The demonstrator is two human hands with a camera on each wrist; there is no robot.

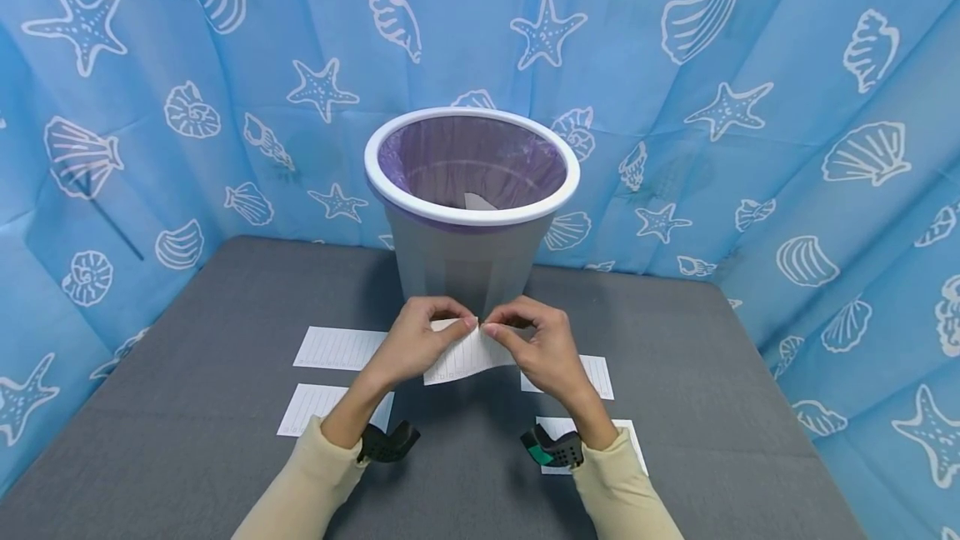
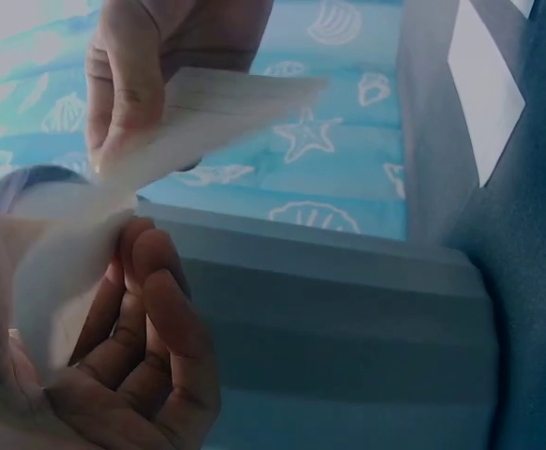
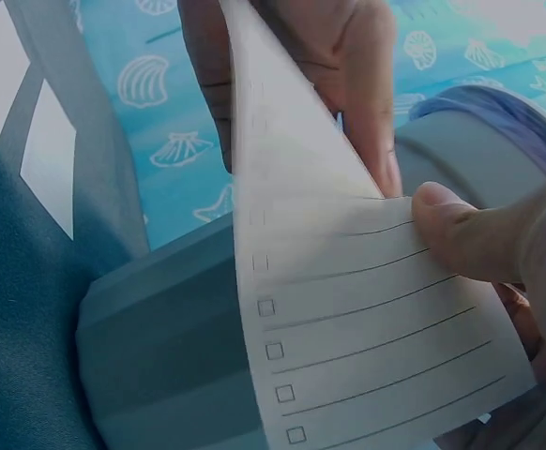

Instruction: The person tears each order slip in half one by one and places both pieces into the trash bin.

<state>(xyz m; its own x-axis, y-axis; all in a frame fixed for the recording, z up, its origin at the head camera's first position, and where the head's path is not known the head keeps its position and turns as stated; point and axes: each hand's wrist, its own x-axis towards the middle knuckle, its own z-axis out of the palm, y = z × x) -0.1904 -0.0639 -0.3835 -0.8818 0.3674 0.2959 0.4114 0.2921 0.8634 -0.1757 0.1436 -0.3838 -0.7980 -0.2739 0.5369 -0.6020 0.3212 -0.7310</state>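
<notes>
Both hands pinch one lined paper slip (image 1: 468,355) in front of the bin, thumbs and fingertips close together at the middle of its upper edge. The left hand (image 1: 422,338) grips the part left of the middle; the right hand (image 1: 542,347) grips the part right of it. A column of small printed checkboxes runs along one edge of the slip (image 3: 367,328), which bends between the two grips in the right wrist view. In the left wrist view the slip (image 2: 226,112) is blurred, with the left hand (image 2: 151,347) below and the right hand (image 2: 137,80) above.
A grey bin (image 1: 465,261) with a white rim and purple liner (image 1: 525,152) stands behind the hands; a white paper piece (image 1: 478,202) shows inside. Lined slips lie on the grey table (image 1: 465,490), two left (image 1: 339,348) and two right (image 1: 598,375). A blue seashell curtain (image 1: 465,15) hangs behind.
</notes>
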